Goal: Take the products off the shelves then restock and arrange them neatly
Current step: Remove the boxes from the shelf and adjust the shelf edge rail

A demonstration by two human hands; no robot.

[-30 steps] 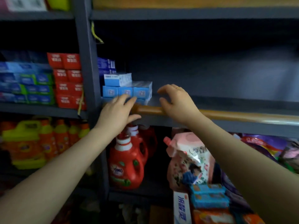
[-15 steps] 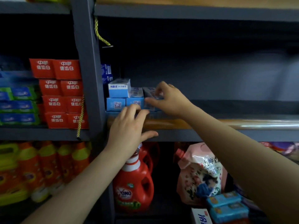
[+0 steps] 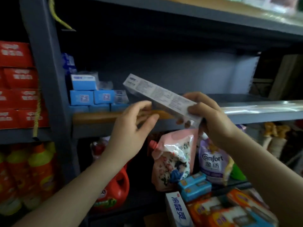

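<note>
Toothpaste box [image 3: 161,97], long, pale and tilted, sat gripped in right hand [image 3: 211,118]; left hand [image 3: 131,128] hovered loosely spread just beside it.

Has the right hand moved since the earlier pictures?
Yes. The right hand came back from the blue boxes toward the shelf's front edge, and now holds a long white box.

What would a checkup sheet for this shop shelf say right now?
Surface: grey middle shelf, mostly bare on its right side.
Job's things: long white box held tilted; blue boxes stacked at the left end.
Clutter: pouches and red jug below.
Grips: right hand holds the white box; left hand open beside it.
Cables: yellow cord on the post.
Surroundings: red cartons next bay.
</note>
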